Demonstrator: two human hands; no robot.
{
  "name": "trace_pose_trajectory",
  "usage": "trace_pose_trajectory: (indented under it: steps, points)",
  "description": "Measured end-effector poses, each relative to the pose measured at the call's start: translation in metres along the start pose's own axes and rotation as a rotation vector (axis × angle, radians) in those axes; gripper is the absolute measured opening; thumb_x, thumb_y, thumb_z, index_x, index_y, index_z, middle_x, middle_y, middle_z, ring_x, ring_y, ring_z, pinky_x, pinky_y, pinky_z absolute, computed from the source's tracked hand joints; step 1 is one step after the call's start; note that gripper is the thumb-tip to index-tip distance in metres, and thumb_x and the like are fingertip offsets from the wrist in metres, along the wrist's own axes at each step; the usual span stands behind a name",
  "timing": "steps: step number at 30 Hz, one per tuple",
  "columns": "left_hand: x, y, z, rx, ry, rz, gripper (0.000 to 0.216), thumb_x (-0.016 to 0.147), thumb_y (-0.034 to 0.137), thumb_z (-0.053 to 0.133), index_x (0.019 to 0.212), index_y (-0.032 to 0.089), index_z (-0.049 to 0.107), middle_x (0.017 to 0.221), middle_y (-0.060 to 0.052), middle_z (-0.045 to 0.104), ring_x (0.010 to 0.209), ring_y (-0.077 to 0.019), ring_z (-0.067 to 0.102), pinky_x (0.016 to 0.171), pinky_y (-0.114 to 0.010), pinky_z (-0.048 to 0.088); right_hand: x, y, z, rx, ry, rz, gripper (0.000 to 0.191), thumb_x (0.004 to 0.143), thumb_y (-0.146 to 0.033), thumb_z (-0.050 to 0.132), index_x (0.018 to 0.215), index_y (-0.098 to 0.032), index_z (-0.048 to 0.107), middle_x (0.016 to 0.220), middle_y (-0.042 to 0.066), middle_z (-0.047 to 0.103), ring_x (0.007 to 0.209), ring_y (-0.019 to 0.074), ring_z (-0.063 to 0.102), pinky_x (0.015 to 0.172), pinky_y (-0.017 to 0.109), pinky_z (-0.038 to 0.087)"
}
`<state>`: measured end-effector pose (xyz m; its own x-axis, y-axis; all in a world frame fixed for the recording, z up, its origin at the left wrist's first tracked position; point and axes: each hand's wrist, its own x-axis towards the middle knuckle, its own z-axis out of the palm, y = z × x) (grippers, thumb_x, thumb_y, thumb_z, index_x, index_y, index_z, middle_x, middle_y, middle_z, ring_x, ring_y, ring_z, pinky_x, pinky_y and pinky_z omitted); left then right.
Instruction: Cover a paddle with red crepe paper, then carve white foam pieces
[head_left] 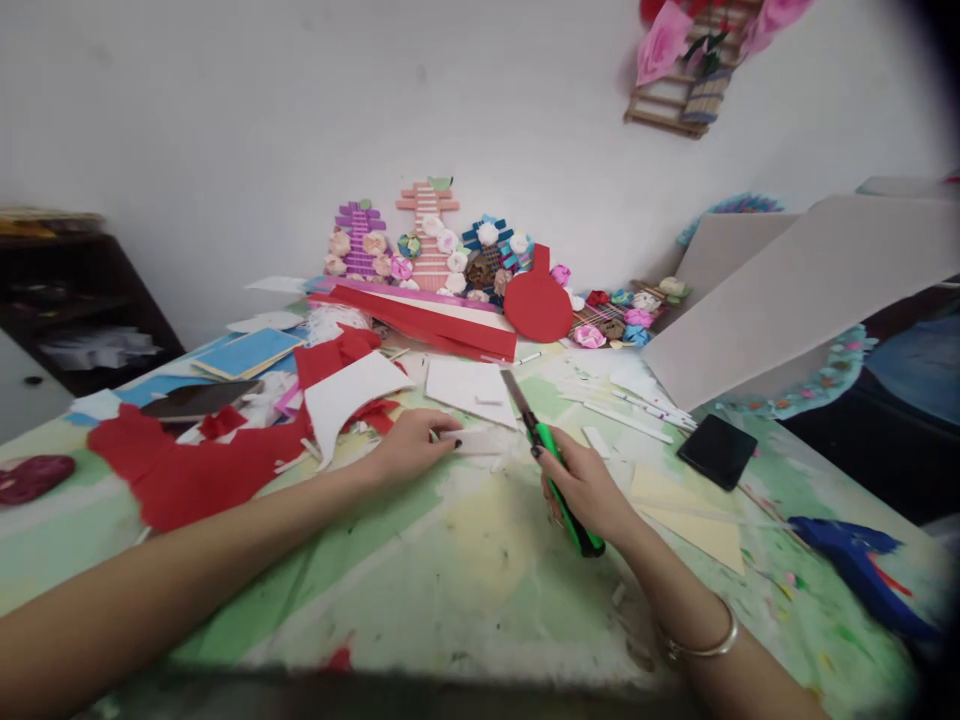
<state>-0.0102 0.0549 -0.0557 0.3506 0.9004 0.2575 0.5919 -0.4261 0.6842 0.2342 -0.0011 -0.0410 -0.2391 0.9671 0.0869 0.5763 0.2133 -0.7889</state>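
Observation:
My right hand point(585, 485) is wrapped round a green and black utility knife point(571, 510), its blade extended and pointing up and away to the left. With fingers and thumb pinched, my left hand point(415, 443) holds one end of a small white strip point(480, 442) close to the tabletop. The blade is to the right of the strip, apart from it. Just beyond the strip lies a white board piece point(469, 390) with a small white offcut on it. A curved white cutout point(356, 395) is to the left, over red sheet scraps.
Red scraps point(202, 475) and blue cards point(247, 352) cover the table's left side. A red round cutout point(538, 305) leans among paper-flower crafts point(431, 240) at the back. On the right are a black square point(718, 452), cream paper point(690, 515) and a blue glue gun point(862, 570).

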Motion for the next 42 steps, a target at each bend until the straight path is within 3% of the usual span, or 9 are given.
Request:
trace_pose_trajectory:
  steps: [3,6,9,21,28,42]
  points:
    - [-0.01,-0.011,0.002,0.108,0.019,0.048,0.02,0.075,0.02,0.055,0.087,0.014,0.07,0.079,-0.004,0.07,0.069,-0.0146,0.059,0.063,-0.024,0.043,-0.01,-0.018,0.017,-0.302,-0.04,-0.014,0.05,0.091,-0.032,0.035,0.14,-0.024,0.029,0.062,-0.001,0.059,0.047,0.0137,0.056,0.053,0.023,0.041]
    - [-0.013,-0.019,0.003,0.14,0.027,0.126,0.028,0.076,0.016,0.052,0.098,0.015,0.068,0.081,-0.004,0.068,0.068,-0.0136,0.057,0.064,-0.024,0.042,-0.015,-0.027,0.03,-0.589,-0.043,-0.03,0.054,0.092,-0.031,0.034,0.145,-0.028,0.022,0.065,0.002,0.061,0.058,0.0184,0.059,0.056,0.024,0.038]
    - [-0.013,-0.02,0.004,0.147,0.037,0.164,0.029,0.075,0.015,0.051,0.099,0.015,0.068,0.081,-0.004,0.067,0.068,-0.0132,0.056,0.064,-0.023,0.041,-0.015,-0.028,0.037,-0.726,-0.062,-0.031,0.054,0.093,-0.032,0.031,0.145,-0.03,0.017,0.062,0.002,0.06,0.057,0.0195,0.059,0.055,0.024,0.035]
    - [-0.012,-0.018,0.01,0.245,0.021,0.253,0.016,0.078,0.02,0.049,0.084,0.016,0.063,0.078,-0.005,0.063,0.072,-0.0164,0.056,0.065,-0.026,0.041,-0.017,-0.033,0.049,-0.797,-0.111,-0.007,0.056,0.094,-0.03,0.027,0.147,-0.028,0.009,0.065,0.005,0.063,0.057,0.0196,0.06,0.052,0.023,0.031]
    - [-0.002,-0.016,0.014,0.323,-0.068,0.279,0.027,0.089,0.029,0.039,0.081,0.016,0.061,0.082,-0.006,0.061,0.077,-0.0179,0.056,0.068,-0.028,0.04,-0.016,-0.035,0.051,-0.823,-0.125,-0.011,0.056,0.094,-0.029,0.025,0.147,-0.028,0.005,0.067,0.006,0.064,0.058,0.0207,0.06,0.052,0.023,0.031]
    - [-0.001,-0.02,0.017,0.325,-0.056,0.274,0.026,0.089,0.029,0.04,0.073,0.017,0.057,0.075,-0.004,0.057,0.071,-0.0162,0.053,0.063,-0.026,0.037,-0.01,-0.047,0.061,-0.936,-0.141,0.03,0.056,0.095,-0.028,0.024,0.147,-0.023,0.003,0.068,0.008,0.063,0.055,0.0202,0.058,0.052,0.025,0.033]
